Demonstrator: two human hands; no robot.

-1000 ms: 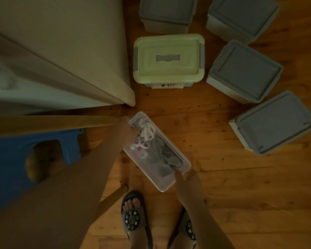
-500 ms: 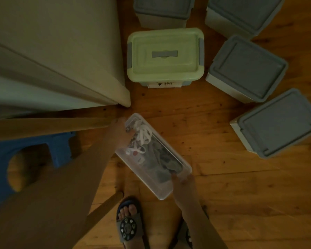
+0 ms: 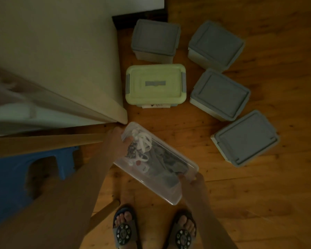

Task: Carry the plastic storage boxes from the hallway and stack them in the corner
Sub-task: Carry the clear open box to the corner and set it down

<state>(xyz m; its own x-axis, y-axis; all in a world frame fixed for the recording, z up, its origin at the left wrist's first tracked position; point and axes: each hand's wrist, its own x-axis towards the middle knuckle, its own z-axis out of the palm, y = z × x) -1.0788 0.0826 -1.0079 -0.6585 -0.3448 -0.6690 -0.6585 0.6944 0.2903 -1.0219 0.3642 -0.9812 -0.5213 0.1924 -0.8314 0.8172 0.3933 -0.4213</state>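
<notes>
A clear plastic box with white cords and dark items inside hangs tilted above the wooden floor, held at both ends. My left hand grips its far left end and my right hand grips its near right corner. On the floor beyond it stands a green-lidded box with a grey handle. Several grey-lidded boxes lie around it: one behind, one at the back right, one in the middle right and one nearest on the right.
A pale wall corner juts out on the left, close to the clear box. A wooden rail and a blue plastic stool are at lower left. My sandalled feet stand below the box. Bare wooden floor lies to the right.
The view has tilted so more of the floor and boxes show. The clear box has risen and come nearer, still held in both hands.
</notes>
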